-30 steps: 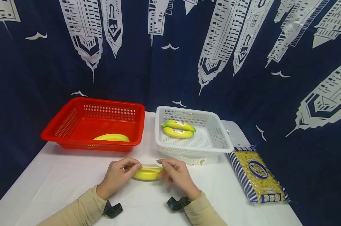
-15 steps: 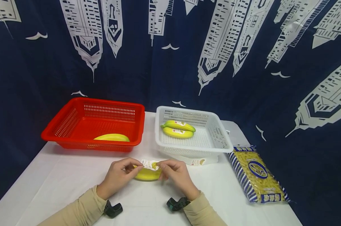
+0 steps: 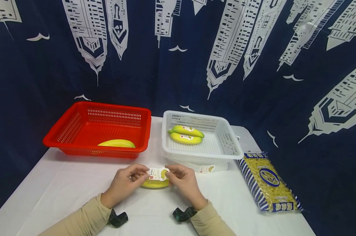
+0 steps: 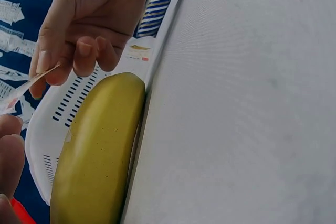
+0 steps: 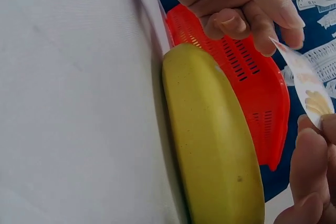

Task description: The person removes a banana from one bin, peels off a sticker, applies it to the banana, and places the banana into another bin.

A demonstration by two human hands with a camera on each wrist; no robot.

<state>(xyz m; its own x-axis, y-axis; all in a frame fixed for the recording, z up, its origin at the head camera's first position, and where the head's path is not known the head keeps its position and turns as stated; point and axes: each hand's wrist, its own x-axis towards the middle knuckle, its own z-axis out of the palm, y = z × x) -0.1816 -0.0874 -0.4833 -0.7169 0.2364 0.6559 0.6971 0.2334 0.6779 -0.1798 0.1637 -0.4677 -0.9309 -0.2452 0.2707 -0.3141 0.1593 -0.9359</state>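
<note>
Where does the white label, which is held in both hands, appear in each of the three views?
Head: below the middle, between the left hand and the right hand; the white label.
Left wrist: at the left edge, around mid-height, seen nearly edge-on.
Right wrist: near the right edge, around mid-height, print partly visible.
Shared landmark: the large banana beside the label.

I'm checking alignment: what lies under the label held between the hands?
Below the label, a yellow banana lies on the white table; the wrist views show a gap between the two. In the head view, the label hides the banana's upper part.
</note>
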